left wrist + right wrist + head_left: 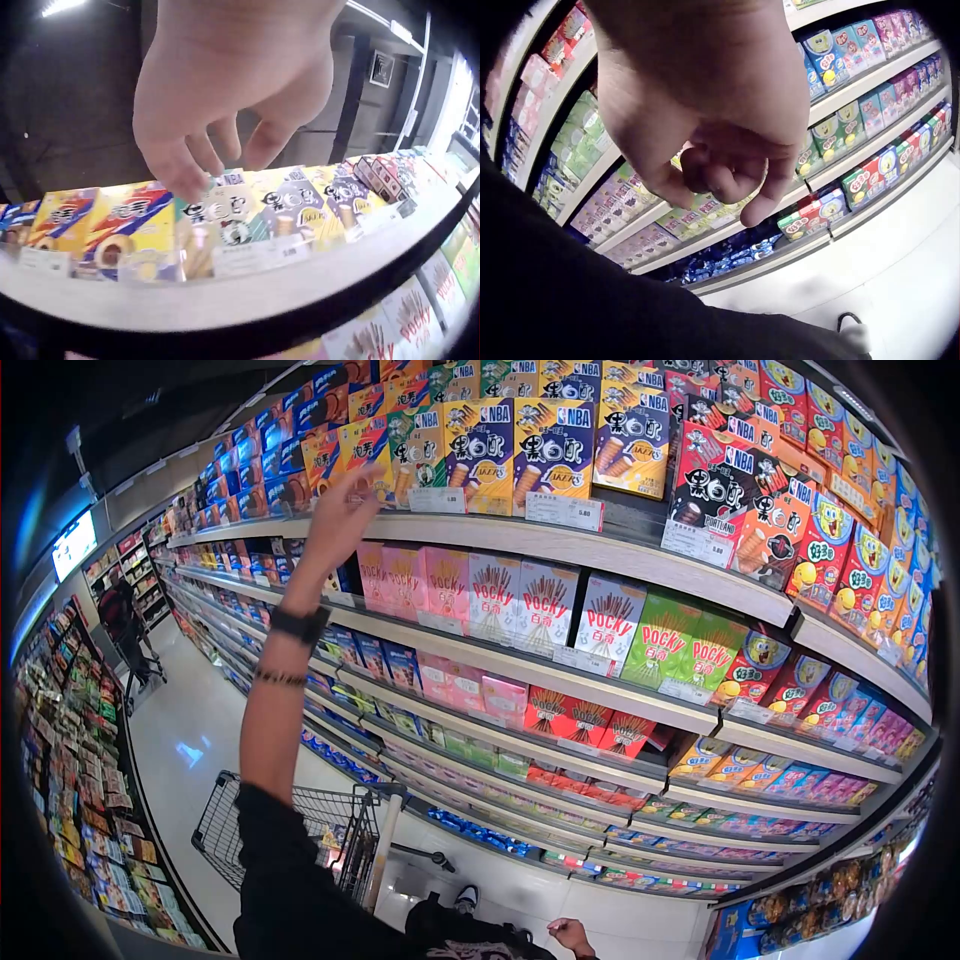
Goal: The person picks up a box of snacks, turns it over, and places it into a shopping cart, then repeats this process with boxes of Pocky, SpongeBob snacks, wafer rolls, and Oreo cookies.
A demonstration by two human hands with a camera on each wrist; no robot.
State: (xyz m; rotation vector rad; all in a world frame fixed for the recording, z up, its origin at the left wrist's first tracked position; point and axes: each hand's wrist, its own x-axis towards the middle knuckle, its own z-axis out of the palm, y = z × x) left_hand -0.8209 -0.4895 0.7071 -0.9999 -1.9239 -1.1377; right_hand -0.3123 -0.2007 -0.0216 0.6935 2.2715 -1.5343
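Note:
My left hand [343, 520] is raised to the top shelf, holding nothing, its fingers bent loosely downward. In the left wrist view the fingertips [191, 184] overlap the top of a green NBA snack box [221, 225]. Beside that box stand yellow and blue boxes [135, 225] on one side and purple and yellow Lakers boxes [480, 450] on the other. Down by my body hangs my right hand [705, 112], its fingers loosely curled around nothing, in front of the lower shelves.
Pocky boxes [548, 605] line the shelf below. A wire shopping cart [215, 825] stands in the aisle at lower left. Farther down the aisle a person [120, 620] is beside another cart. Packed shelves [90, 790] run along the left side.

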